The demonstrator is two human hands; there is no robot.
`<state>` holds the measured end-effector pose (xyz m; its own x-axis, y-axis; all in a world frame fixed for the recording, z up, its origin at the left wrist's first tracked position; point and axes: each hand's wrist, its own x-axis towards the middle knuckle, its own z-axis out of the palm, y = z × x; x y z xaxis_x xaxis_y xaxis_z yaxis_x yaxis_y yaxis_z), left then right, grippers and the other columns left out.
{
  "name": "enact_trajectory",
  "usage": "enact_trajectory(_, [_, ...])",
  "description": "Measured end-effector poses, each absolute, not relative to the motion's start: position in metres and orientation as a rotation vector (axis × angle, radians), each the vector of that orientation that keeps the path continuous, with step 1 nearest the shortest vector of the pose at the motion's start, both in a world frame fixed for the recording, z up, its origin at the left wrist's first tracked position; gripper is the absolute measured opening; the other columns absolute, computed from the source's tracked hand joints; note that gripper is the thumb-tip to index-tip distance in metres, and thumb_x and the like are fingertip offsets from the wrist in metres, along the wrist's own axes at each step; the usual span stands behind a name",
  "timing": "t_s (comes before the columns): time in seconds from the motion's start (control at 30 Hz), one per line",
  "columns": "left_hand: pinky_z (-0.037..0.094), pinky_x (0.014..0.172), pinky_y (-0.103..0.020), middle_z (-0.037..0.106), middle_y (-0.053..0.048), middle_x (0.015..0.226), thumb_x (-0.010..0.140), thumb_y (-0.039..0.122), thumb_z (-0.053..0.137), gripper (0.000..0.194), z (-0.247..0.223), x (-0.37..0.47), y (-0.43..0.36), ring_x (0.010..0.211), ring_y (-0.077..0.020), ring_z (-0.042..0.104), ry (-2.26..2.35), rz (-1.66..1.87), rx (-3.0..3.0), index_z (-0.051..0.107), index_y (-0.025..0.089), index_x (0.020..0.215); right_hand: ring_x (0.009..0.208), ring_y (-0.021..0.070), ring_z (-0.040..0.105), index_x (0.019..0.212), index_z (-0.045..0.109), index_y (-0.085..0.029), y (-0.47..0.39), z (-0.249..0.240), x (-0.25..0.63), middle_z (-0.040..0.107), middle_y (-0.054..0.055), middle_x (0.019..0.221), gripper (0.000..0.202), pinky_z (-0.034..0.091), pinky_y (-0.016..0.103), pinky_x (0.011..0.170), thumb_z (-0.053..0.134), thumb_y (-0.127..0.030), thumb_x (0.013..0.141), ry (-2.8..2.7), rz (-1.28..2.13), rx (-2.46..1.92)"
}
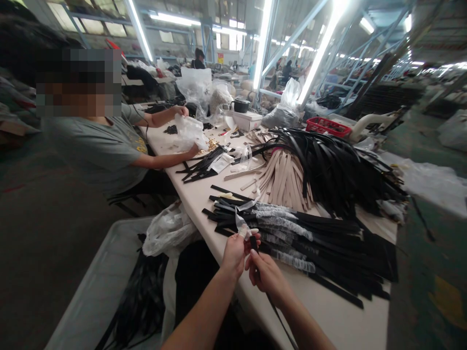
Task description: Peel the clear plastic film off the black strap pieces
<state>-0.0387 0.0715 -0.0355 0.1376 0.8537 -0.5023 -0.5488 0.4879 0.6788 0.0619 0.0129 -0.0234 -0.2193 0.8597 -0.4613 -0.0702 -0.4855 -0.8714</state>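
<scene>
Over the table's near edge, my left hand [234,253] pinches a small clear plastic sleeve [241,221] that sticks up past the fingertips. Close beside it, my right hand [270,277] is closed around a black strap [254,244], whose tail hangs down below the hand. The strap's upper end is at the plastic; whether it sits inside cannot be made out. Just beyond my hands lies a bundle of flat black straps [335,248], several with crinkled clear plastic wrapped [295,260] around them.
At left a co-worker [109,141] handles a white plastic bag [188,131]. Beige strips [284,177] and a large black strap pile [328,165] cover the far table. A red basket [326,127] and white box [246,120] stand behind. Beside my legs sits a bin [91,262] holding black straps.
</scene>
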Motion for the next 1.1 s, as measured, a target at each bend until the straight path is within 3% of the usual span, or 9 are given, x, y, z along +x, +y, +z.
enact_trajectory(0.33, [0.052,0.060,-0.026,0.075,-0.019,0.090,0.084,0.057,0.062,0.053,-0.031,-0.043,0.071,0.068,-0.0205,0.070,0.958,0.972,0.429,0.073,0.007,0.098,0.027,0.0045,0.026,0.074,0.060,-0.016,0.010,-0.023,0.062,0.050,-0.004,0.039,0.059,0.013,0.018,0.030,0.044,-0.072,0.086,-0.905,1.819,-1.355])
enact_trajectory(0.47, [0.034,0.036,-0.019,0.075,-0.018,0.095,0.082,0.051,0.065,0.047,-0.028,-0.046,0.065,0.050,-0.0128,0.061,0.955,0.841,0.562,0.074,0.008,0.101,0.027,0.0039,0.024,0.076,0.061,-0.016,0.011,-0.021,0.065,0.050,-0.004,0.040,0.050,0.012,0.018,0.030,0.050,-0.063,0.088,-0.862,1.950,-1.272])
enact_trajectory(0.57, [0.026,0.032,-0.020,0.074,-0.014,0.081,0.082,0.051,0.066,0.049,-0.029,-0.049,0.057,0.033,-0.0059,0.044,0.883,0.740,0.636,0.074,0.008,0.104,0.028,0.0034,0.025,0.077,0.061,-0.016,0.016,-0.021,0.070,0.052,-0.004,0.043,0.043,0.011,0.018,0.031,0.058,-0.058,0.085,-0.811,1.957,-1.251])
enact_trajectory(0.67, [0.038,0.039,-0.022,0.072,-0.011,0.071,0.082,0.052,0.067,0.050,-0.025,-0.053,0.056,0.041,-0.0108,0.054,0.800,0.741,0.640,0.074,0.006,0.103,0.029,0.0025,0.029,0.074,0.058,-0.015,0.017,-0.021,0.074,0.054,-0.004,0.047,0.042,0.017,0.017,0.032,0.065,-0.056,0.081,-0.807,1.902,-1.252])
enact_trajectory(0.8, [0.052,0.069,-0.026,0.074,-0.016,0.092,0.080,0.047,0.072,0.043,-0.013,-0.058,0.067,0.080,-0.0201,0.068,0.860,1.071,0.553,0.075,0.007,0.097,0.048,0.0126,0.061,0.088,0.063,-0.014,0.004,-0.026,0.074,0.069,0.005,0.068,0.049,0.044,0.022,0.044,0.070,-0.060,0.076,-0.920,1.771,-1.295])
enact_trajectory(0.87, [0.053,0.077,-0.029,0.074,-0.016,0.096,0.077,0.046,0.075,0.043,-0.010,-0.056,0.068,0.086,-0.0214,0.068,0.899,1.184,0.507,0.075,0.008,0.097,0.052,0.0172,0.066,0.089,0.063,-0.013,-0.002,-0.030,0.071,0.070,0.008,0.069,0.057,0.047,0.024,0.046,0.060,-0.069,0.079,-0.989,1.675,-1.370])
enact_trajectory(0.93, [0.053,0.072,-0.028,0.074,-0.016,0.094,0.076,0.047,0.076,0.044,-0.012,-0.049,0.062,0.078,-0.0195,0.068,0.929,1.184,0.497,0.075,0.008,0.097,0.048,0.0169,0.065,0.088,0.062,-0.012,-0.003,-0.032,0.070,0.070,0.009,0.069,0.061,0.046,0.024,0.042,0.052,-0.073,0.082,-1.030,1.587,-1.414])
enact_trajectory(1.03, [0.045,0.049,-0.024,0.073,-0.012,0.077,0.078,0.054,0.071,0.051,-0.020,-0.036,0.046,0.050,-0.0128,0.059,0.934,1.005,0.505,0.074,0.008,0.099,0.045,0.0164,0.064,0.088,0.061,-0.013,0.002,-0.029,0.071,0.069,0.007,0.064,0.059,0.048,0.024,0.042,0.050,-0.071,0.085,-1.042,1.501,-1.426])
enact_trajectory(1.1, [0.041,0.045,-0.023,0.072,-0.011,0.073,0.078,0.056,0.070,0.053,-0.023,-0.033,0.042,0.047,-0.0126,0.057,0.926,0.941,0.517,0.074,0.007,0.098,0.046,0.0166,0.065,0.089,0.061,-0.013,0.003,-0.025,0.075,0.069,0.007,0.064,0.056,0.050,0.024,0.044,0.051,-0.068,0.086,-1.031,1.505,-1.413])
